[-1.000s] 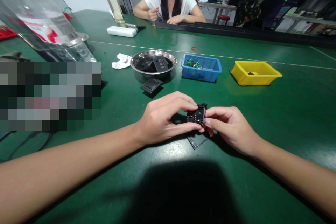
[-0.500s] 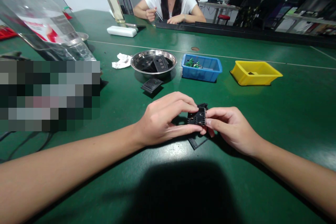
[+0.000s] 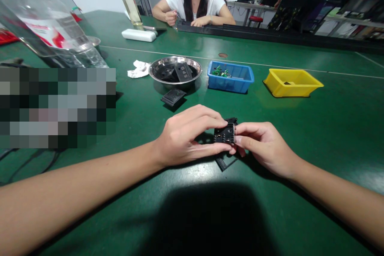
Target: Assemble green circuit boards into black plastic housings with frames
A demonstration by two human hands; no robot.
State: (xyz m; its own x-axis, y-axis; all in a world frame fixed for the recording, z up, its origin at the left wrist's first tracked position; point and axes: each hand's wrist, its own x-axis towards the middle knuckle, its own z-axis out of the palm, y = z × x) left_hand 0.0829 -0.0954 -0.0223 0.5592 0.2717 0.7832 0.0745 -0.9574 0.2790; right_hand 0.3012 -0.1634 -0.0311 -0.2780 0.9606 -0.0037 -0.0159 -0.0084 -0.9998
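Note:
A small black slotted part (image 3: 224,133) is held between both hands above the green table. My left hand (image 3: 192,136) grips it from the left, fingers on its top edge and thumb along its lower edge. My right hand (image 3: 264,146) pinches its right edge between thumb and fingertips. Beneath the hands lies a flat black piece (image 3: 223,163), partly covered by them. Farther back, another black piece (image 3: 173,98) rests in front of a metal bowl (image 3: 175,85) of black parts, one marked "SPD".
Behind the hands stand a blue bin (image 3: 231,84) with small green parts and a yellow bin (image 3: 294,90) with a small dark piece. Crumpled white tissue (image 3: 138,69) lies beside the bowl. A large plastic bottle (image 3: 57,28) leans at left. Across the table sits a person (image 3: 195,4).
My hands and the black part have barely moved. Across the table, the seated person's hand with a tool has shifted slightly; a standing person in the background has moved a little.

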